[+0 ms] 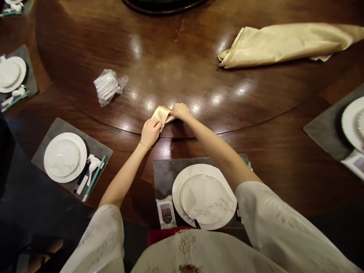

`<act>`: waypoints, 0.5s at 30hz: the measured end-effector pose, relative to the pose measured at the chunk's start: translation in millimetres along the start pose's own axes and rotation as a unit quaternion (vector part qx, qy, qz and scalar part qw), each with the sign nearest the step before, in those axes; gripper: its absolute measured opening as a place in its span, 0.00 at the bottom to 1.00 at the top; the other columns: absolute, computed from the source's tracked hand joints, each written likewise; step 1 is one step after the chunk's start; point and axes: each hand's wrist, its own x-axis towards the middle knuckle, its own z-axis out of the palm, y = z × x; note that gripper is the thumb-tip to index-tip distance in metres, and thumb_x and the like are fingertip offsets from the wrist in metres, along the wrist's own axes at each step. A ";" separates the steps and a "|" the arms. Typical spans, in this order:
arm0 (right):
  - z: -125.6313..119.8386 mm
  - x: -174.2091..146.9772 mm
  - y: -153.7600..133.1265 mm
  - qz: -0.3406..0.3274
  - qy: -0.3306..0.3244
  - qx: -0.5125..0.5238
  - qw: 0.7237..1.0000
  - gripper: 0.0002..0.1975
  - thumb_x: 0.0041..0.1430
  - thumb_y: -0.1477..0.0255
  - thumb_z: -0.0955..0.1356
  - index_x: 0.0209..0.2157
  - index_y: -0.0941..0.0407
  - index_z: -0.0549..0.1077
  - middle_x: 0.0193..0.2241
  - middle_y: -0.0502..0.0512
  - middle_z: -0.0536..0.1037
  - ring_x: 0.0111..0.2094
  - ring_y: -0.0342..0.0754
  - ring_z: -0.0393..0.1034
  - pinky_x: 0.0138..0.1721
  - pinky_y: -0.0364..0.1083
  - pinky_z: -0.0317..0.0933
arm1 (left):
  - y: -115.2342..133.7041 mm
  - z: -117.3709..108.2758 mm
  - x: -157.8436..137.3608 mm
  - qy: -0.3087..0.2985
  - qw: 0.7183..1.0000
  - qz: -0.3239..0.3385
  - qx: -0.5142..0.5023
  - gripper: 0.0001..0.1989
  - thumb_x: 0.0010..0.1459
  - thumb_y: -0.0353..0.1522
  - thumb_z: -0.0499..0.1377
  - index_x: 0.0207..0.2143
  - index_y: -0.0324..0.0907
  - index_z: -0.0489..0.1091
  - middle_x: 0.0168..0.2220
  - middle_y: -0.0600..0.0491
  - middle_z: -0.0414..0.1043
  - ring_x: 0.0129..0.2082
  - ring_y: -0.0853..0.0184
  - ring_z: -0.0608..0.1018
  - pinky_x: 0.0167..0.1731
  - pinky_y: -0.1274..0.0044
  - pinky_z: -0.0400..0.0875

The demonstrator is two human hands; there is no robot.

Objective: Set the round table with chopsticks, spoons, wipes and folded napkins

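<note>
A small folded gold cloth napkin (160, 113) lies between my hands near the front rim of the round turntable. My left hand (151, 132) is closed on its lower left part, fingers pressed to the fabric. At the napkin's right end my right hand (180, 110) is closed, pinching the cloth; a narrow tail of fabric shows under it. Some of the fingertips are hidden. Just below my arms, a white plate stack (203, 197) rests on a grey placemat (165, 172), with a wrapped wet-wipe packet (166, 212) at its left.
A clear plastic bag (109, 86) with white contents sits left on the wooden turntable (182, 68). Across the upper right lies a long bundle of gold cloth (284, 45). Another place setting (65, 157) with chopsticks and spoon is at left; more plates (354, 123) stand at right.
</note>
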 end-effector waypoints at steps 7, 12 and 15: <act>-29.8 25.3 1.8 -0.151 -0.130 0.124 0.972 0.30 0.47 0.58 0.72 0.49 0.59 0.71 0.39 0.55 0.75 0.37 0.44 0.69 0.38 0.40 0.62 | -26.9 24.1 -26.8 -0.051 0.997 0.055 0.003 0.27 0.57 0.35 0.53 0.58 0.35 0.58 0.62 0.41 0.54 0.64 0.56 0.52 0.62 0.59 0.44; -6.8 -3.2 -28.1 -0.126 -0.180 0.139 0.966 0.23 0.43 0.65 0.74 0.40 0.63 0.75 0.35 0.54 0.77 0.33 0.44 0.70 0.34 0.38 0.62 | -25.8 7.6 -48.2 -0.077 0.993 0.092 0.016 0.29 0.55 0.32 0.54 0.59 0.35 0.56 0.63 0.39 0.52 0.65 0.55 0.52 0.62 0.58 0.45; 5.1 -55.8 -27.8 -0.102 -0.227 0.220 0.943 0.20 0.46 0.67 0.73 0.42 0.62 0.75 0.35 0.54 0.78 0.31 0.43 0.71 0.32 0.37 0.63 | -18.3 -13.3 -89.6 -0.026 0.996 0.085 0.006 0.30 0.55 0.32 0.55 0.60 0.39 0.54 0.63 0.39 0.50 0.65 0.56 0.51 0.61 0.58 0.46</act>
